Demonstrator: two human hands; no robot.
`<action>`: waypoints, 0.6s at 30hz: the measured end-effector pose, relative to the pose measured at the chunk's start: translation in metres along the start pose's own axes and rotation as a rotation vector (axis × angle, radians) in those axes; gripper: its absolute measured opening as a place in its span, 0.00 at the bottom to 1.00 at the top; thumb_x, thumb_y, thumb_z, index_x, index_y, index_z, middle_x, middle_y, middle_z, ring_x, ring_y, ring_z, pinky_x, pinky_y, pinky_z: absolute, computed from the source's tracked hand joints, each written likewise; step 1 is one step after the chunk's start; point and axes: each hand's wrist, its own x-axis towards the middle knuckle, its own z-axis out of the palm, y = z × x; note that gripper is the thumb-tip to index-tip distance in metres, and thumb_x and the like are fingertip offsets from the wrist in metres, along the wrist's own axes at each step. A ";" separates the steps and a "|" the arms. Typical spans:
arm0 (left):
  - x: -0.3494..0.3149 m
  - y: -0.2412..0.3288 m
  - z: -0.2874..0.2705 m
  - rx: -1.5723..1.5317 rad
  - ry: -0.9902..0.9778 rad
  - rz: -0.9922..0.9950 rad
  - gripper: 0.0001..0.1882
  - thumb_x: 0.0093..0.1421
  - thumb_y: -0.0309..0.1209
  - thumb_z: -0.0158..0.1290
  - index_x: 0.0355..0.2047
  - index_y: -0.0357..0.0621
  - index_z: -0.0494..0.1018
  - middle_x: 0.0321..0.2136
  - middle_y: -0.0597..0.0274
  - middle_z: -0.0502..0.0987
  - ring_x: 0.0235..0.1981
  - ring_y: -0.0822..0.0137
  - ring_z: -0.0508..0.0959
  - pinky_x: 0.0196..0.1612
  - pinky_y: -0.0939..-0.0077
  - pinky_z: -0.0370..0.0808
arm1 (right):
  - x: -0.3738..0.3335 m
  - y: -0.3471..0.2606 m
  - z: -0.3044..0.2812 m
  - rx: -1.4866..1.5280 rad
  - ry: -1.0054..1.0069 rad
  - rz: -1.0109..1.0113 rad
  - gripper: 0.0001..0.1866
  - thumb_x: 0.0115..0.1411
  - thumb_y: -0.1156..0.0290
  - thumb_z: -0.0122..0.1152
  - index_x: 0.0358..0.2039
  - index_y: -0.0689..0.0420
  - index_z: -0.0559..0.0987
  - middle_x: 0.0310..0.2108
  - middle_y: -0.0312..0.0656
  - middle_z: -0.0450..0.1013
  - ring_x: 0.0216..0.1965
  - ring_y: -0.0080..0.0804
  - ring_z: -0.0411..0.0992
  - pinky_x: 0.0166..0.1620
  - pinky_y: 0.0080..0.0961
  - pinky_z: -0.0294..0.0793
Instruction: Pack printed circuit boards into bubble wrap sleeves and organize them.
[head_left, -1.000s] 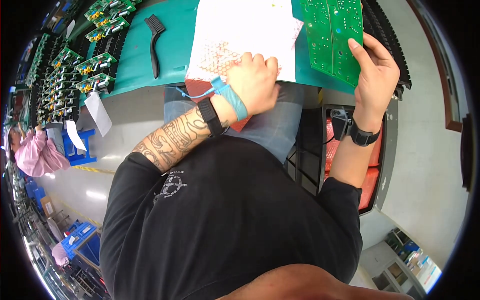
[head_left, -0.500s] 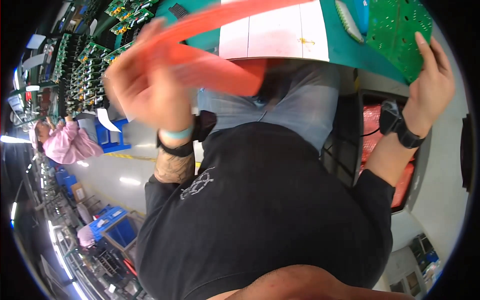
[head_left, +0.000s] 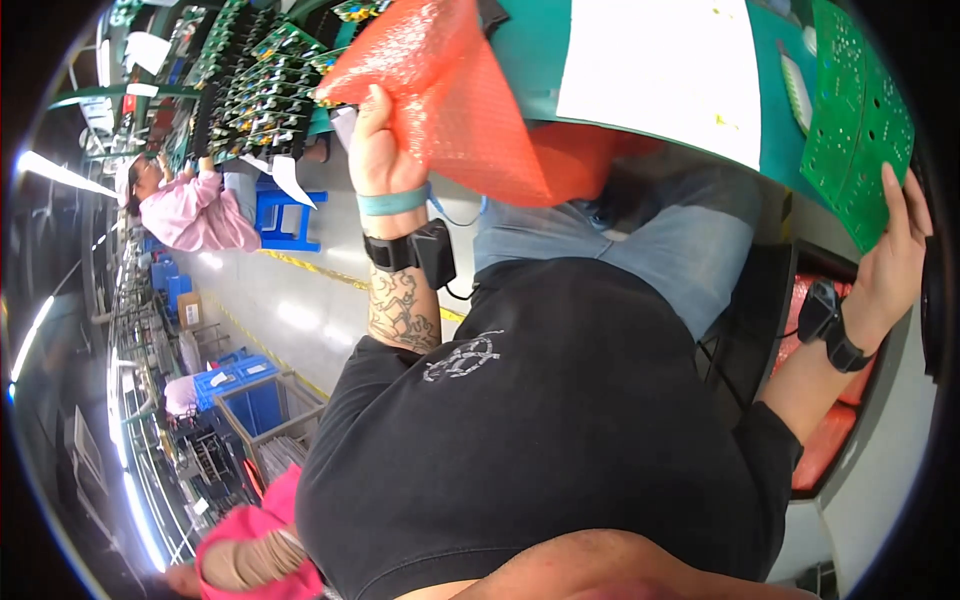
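L hand (head_left: 378,150), upper centre-left: fingers clamped on edge of red bubble-wrap bag (head_left: 455,95), bag raised, hanging across top centre over green bench (head_left: 535,50). R hand (head_left: 893,260), far right: fingers wrapped round lower edge of green circuit board (head_left: 858,115), board upper right, tilted. White sheet (head_left: 665,70) flat on bench betw. them. Racks of boards (head_left: 245,85) upper left.

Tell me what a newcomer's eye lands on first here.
First, the orange-red bubble-wrap bag raised at top centre in the left hand. Next, the green circuit board at the far right, held by its edge in the right hand above the teal bench. A white sheet lies on the bench between them.
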 end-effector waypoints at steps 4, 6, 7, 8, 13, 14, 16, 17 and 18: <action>-0.015 -0.007 0.040 0.114 -0.118 0.037 0.20 0.71 0.26 0.54 0.61 0.33 0.69 0.57 0.49 0.77 0.58 0.52 0.78 0.63 0.52 0.76 | 0.009 0.010 -0.001 -0.077 0.057 0.084 0.15 0.67 0.79 0.65 0.52 0.70 0.81 0.53 0.46 0.78 0.46 0.26 0.80 0.50 0.22 0.79; -0.024 -0.007 0.061 0.166 -0.173 0.070 0.20 0.71 0.25 0.54 0.61 0.32 0.69 0.57 0.49 0.77 0.57 0.53 0.79 0.63 0.53 0.76 | 0.008 0.008 0.002 -0.053 0.057 0.070 0.14 0.65 0.80 0.66 0.51 0.71 0.82 0.50 0.46 0.80 0.45 0.26 0.80 0.50 0.21 0.78; -0.029 -0.007 0.070 0.187 -0.226 0.057 0.20 0.70 0.24 0.55 0.61 0.32 0.70 0.56 0.49 0.78 0.56 0.54 0.79 0.62 0.55 0.76 | 0.008 0.008 0.002 -0.035 0.058 0.066 0.14 0.64 0.81 0.67 0.51 0.71 0.82 0.47 0.46 0.81 0.43 0.26 0.80 0.49 0.20 0.78; -0.031 -0.009 0.080 0.200 -0.284 0.039 0.20 0.69 0.23 0.56 0.60 0.32 0.70 0.56 0.49 0.79 0.55 0.56 0.80 0.61 0.56 0.77 | 0.008 0.005 0.001 -0.025 0.066 0.058 0.15 0.63 0.82 0.68 0.50 0.71 0.82 0.44 0.46 0.82 0.42 0.26 0.80 0.49 0.19 0.78; -0.039 -0.022 0.122 0.366 -0.471 -0.025 0.20 0.67 0.22 0.59 0.58 0.31 0.73 0.51 0.53 0.82 0.52 0.62 0.82 0.58 0.62 0.78 | 0.005 0.005 -0.005 -0.004 0.140 0.024 0.14 0.63 0.83 0.68 0.50 0.71 0.82 0.44 0.46 0.82 0.43 0.26 0.80 0.49 0.20 0.78; -0.038 -0.026 0.129 0.352 -0.488 -0.031 0.20 0.67 0.22 0.59 0.58 0.31 0.73 0.51 0.53 0.82 0.52 0.62 0.82 0.58 0.62 0.78 | 0.002 0.003 -0.007 0.016 0.146 0.017 0.15 0.63 0.83 0.67 0.50 0.71 0.82 0.44 0.46 0.82 0.43 0.26 0.80 0.49 0.20 0.78; -0.037 -0.039 0.144 0.338 -0.542 -0.092 0.19 0.66 0.24 0.61 0.56 0.31 0.75 0.49 0.53 0.83 0.51 0.63 0.82 0.56 0.64 0.78 | -0.004 -0.003 -0.013 0.049 0.162 0.006 0.15 0.64 0.83 0.67 0.51 0.71 0.81 0.44 0.46 0.82 0.42 0.26 0.79 0.48 0.21 0.78; -0.038 -0.044 0.150 0.330 -0.570 -0.127 0.19 0.65 0.24 0.62 0.56 0.31 0.76 0.48 0.54 0.83 0.50 0.64 0.82 0.55 0.65 0.78 | -0.009 -0.005 -0.018 0.030 0.182 0.001 0.15 0.64 0.83 0.67 0.51 0.71 0.81 0.44 0.46 0.82 0.42 0.26 0.79 0.48 0.21 0.78; -0.036 -0.051 0.156 0.314 -0.588 -0.141 0.19 0.65 0.24 0.62 0.56 0.31 0.76 0.48 0.54 0.83 0.50 0.64 0.82 0.55 0.65 0.78 | -0.012 -0.007 -0.024 0.029 0.191 -0.002 0.15 0.64 0.83 0.67 0.51 0.71 0.81 0.44 0.46 0.82 0.42 0.26 0.79 0.48 0.21 0.78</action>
